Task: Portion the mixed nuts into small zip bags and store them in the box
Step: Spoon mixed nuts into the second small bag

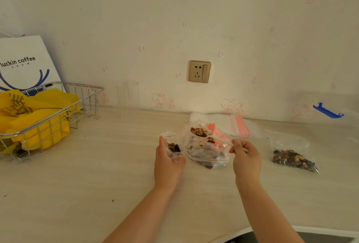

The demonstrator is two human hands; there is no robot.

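The left hand [168, 162] is cupping a small clear plastic zip bag [173, 146] upright on the pale wood-grain counter [97, 174], fingers wrapped around its side; a little heap of brown mixed nuts is sitting in its bottom. The right hand [245, 158] is pinching the handle of a white plastic spoon [211, 136], whose bowl is carrying a load of nuts above the large clear plastic bag of mixed nuts [206, 150]. That large bag is lying open just beside the small one, between the two hands, with a pink packet showing inside it among the nuts. Behind it, against the wall, a stack of flat empty zip bags with red seal strips [240, 125] is lying. To the right, well apart from the hands, a filled clear zip bag of nuts [293, 159] is lying flat on the counter. At the far left, a silver wire basket [58, 110] is holding crumpled yellow plastic bags [44, 118], and a white paper coffee bag [25, 62] is standing behind it.
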